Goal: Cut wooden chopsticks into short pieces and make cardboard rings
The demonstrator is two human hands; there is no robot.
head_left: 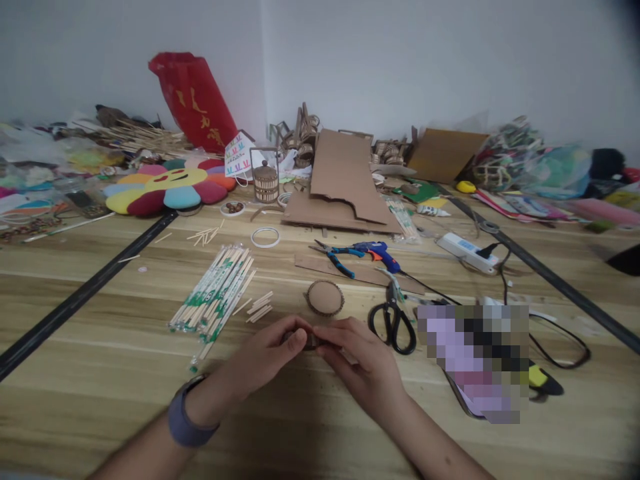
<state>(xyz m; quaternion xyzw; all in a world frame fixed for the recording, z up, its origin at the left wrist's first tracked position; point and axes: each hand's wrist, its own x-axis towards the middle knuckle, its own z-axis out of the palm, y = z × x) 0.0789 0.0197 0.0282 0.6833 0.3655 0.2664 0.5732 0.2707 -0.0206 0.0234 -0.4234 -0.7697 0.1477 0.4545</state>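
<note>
My left hand [273,353], with a watch band on its wrist, and my right hand [365,360] meet at the middle of the table. Both are closed on a small dark brown piece [311,341]; fingers hide most of it, so its kind does not show. Just beyond the fingertips lies a round cardboard disc [325,298] with a dark edging. Black-handled scissors [393,323] rest beside my right hand. To the left of my left hand are short cut sticks [260,307] and several wrapped pairs of chopsticks [215,287].
Beyond the disc lie pliers [336,255] and a blue glue gun [377,255], its cord running right. Cardboard sheets [345,173], a small lidded stick basket [266,181] and a flower cushion [175,187] stand farther back. A power strip [467,252] and a phone [473,367] are on the right.
</note>
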